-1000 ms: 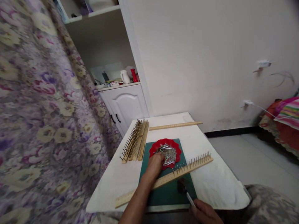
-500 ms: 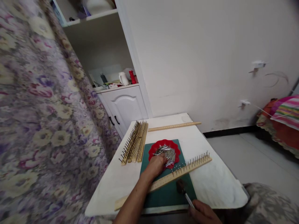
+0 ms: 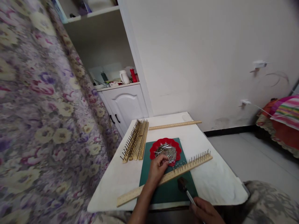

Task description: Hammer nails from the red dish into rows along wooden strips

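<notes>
My left hand (image 3: 158, 168) is above the near left edge of a red scalloped bowl (image 3: 154, 145) filled with loose nails (image 3: 167, 151). Its fingers are pinched together; whatever they hold is too small to make out. Below that hand, a wooden strip (image 3: 130, 195) with rows of holes lies slanted over a green mat (image 3: 163, 196). Several nails (image 3: 198, 158) stand upright along the strip's right half. At the front edge of the table, my right hand (image 3: 205, 210) is closed round the handle of a hammer (image 3: 182, 184), its dark head over the mat.
Several wooden strips full of upright nails (image 3: 134, 141) stand side by side at the left of the white-covered table (image 3: 112, 189). Another wooden strip (image 3: 175, 125) lies along the back. A floral curtain (image 3: 56, 124) hangs close on the left, and a wall is behind.
My left hand has lifted from among the nails and drawn back to the bowl's near edge, fingers pinched. The right hand still holds the hammer in nearly the same place.
</notes>
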Demonstrator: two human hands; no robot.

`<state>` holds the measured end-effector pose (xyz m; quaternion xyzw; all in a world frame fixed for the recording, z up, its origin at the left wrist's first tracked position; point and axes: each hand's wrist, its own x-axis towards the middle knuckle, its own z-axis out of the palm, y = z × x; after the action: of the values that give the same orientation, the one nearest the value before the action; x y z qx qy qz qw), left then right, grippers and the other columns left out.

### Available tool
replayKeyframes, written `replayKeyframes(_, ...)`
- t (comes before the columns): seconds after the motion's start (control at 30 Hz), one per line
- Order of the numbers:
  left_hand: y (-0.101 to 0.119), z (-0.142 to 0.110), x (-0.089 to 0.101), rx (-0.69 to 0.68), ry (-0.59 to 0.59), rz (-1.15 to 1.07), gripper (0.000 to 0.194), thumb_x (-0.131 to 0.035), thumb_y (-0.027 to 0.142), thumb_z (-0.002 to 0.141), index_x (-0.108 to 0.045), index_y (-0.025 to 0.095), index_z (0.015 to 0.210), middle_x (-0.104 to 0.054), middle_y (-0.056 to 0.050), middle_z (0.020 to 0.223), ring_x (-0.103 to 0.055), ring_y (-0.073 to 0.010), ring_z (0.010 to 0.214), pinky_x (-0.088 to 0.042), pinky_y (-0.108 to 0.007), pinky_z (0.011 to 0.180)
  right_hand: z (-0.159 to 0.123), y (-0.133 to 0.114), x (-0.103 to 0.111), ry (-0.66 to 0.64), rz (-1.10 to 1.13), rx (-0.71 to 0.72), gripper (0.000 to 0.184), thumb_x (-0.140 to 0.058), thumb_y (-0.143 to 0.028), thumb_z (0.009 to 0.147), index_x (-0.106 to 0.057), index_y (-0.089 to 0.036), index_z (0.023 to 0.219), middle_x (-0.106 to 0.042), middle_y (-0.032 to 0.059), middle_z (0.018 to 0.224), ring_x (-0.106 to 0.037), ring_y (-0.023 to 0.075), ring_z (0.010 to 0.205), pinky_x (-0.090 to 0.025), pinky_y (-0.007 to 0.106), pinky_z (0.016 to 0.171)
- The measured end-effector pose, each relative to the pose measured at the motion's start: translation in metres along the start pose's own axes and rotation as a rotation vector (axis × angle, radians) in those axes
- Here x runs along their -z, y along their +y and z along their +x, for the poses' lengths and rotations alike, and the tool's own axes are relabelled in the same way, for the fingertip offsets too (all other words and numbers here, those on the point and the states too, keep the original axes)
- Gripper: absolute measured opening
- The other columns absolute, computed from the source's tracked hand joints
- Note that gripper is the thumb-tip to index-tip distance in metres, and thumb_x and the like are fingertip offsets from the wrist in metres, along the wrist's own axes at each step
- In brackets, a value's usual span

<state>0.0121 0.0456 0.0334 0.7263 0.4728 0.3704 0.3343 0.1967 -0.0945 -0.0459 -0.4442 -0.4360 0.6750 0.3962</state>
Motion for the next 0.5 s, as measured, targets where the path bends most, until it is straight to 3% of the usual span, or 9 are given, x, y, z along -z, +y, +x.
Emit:
replayKeyframes(0.1, -0.002, -0.011, -0.007, 0.106, 0.035, -0.197, 0.016, -0.058, 0.029, 0.076, -0.060, 0.015, 0.084, -0.058, 0.002, 0.062, -0.052, -0.0116, 0.059, -0.039, -0.020, 0.058, -0.003, -0.006, -0.003, 0.013, 0.000, 0.003, 0.047, -0.055, -0.068, 0.070, -0.051, -0.021, 0.069, -0.043, -0.0087, 0.046, -0.037, 0.0083, 0.039, -0.025, 0.020, 0.040)
replayKeyframes(0.27, -0.007, -0.027, -0.015, 0.204, 0.127, -0.327, 0.018, -0.062, 0.032, 0.073, -0.058, 0.016, 0.080, -0.059, 0.002, 0.061, -0.056, -0.0123, 0.058, -0.043, -0.021, 0.058, -0.008, -0.016, -0.006, 0.006, -0.043, -0.008, 0.047, -0.051, -0.068, 0.073, -0.050, -0.021, 0.070, -0.048, -0.0081, 0.044, -0.041, 0.0089, 0.037, -0.030, 0.021, 0.042)
replayKeyframes(0.5, -0.010, -0.038, -0.020, 0.159, 0.150, -0.178, 0.017, -0.058, 0.033, 0.078, -0.063, 0.016, 0.078, -0.064, 0.001, 0.069, -0.060, -0.0145, 0.067, -0.043, -0.021, 0.062, -0.005, -0.010, -0.003, -0.047, -0.041, -0.029, 0.048, -0.048, -0.069, 0.074, -0.047, -0.021, 0.070, -0.049, -0.0085, 0.040, -0.034, 0.0063, 0.030, -0.021, 0.019, 0.034)
